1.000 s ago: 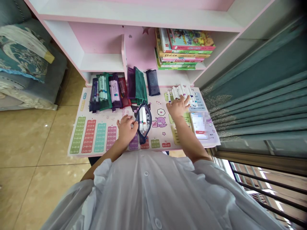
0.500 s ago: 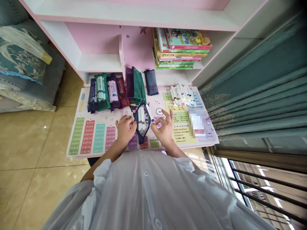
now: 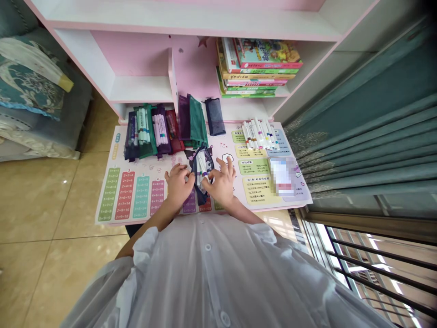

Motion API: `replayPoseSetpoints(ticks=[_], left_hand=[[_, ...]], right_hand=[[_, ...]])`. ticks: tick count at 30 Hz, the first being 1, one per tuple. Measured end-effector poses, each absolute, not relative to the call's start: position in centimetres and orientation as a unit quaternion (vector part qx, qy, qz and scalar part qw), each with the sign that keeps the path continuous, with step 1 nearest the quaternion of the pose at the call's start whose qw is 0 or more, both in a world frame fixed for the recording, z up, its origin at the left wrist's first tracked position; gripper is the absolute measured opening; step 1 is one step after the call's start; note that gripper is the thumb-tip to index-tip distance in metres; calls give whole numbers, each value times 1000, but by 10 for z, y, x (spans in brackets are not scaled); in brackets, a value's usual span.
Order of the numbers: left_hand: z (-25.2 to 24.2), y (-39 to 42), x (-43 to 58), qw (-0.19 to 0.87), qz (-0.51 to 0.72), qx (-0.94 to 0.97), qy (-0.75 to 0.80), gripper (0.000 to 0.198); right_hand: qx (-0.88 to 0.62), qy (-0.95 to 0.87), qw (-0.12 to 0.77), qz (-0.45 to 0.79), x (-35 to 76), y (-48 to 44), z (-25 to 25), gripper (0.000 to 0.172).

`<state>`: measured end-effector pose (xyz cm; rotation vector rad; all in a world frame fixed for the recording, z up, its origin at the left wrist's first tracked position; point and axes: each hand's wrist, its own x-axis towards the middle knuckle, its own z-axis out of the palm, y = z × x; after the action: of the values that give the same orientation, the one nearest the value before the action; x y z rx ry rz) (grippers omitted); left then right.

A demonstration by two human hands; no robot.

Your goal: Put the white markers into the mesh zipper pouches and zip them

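A dark mesh pencil pouch (image 3: 202, 160) lies unzipped on the printed desk mat (image 3: 136, 191), with a few white markers inside. My left hand (image 3: 177, 184) grips the pouch's left edge with curled fingers. My right hand (image 3: 220, 182) is at the pouch's right edge, thumb and forefinger pinching a white marker over the opening, the other fingers spread. A loose pile of white markers (image 3: 260, 134) lies on the mat at the back right.
Filled mesh pouches (image 3: 150, 130) and empty purple, green and dark ones (image 3: 194, 120) line the back of the desk. A phone (image 3: 282, 175) lies on the right. Books (image 3: 259, 68) are stacked in the pink shelf. A curtain hangs right, a sofa stands left.
My right hand left the marker pile at the back right, came back toward me with a marker, and now sits at the pouch's opening. My left hand stayed on the pouch.
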<state>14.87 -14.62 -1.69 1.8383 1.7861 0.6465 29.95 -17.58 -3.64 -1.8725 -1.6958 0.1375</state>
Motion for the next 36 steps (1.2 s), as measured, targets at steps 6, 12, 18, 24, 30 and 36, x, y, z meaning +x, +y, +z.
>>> replayPoseSetpoints(ticks=[6, 12, 18, 24, 30, 36], left_hand=[[-21, -146, 148, 245, 248, 675, 651, 21], [-22, -146, 148, 246, 245, 674, 652, 21], [-20, -145, 148, 248, 233, 677, 653, 23], [-22, -145, 148, 253, 235, 676, 652, 24], [-20, -146, 148, 251, 227, 677, 654, 23], [-20, -146, 147, 257, 231, 672, 655, 24]], right_hand=[[-703, -663, 243, 85, 296, -174, -32, 16], [-696, -671, 230, 109, 295, -172, -31, 21], [-712, -643, 276, 58, 331, -146, -35, 27], [-825, -527, 194, -68, 412, -89, -42, 21], [-869, -472, 131, -65, 456, -56, -54, 23], [-879, -461, 113, -34, 466, -47, -67, 23]])
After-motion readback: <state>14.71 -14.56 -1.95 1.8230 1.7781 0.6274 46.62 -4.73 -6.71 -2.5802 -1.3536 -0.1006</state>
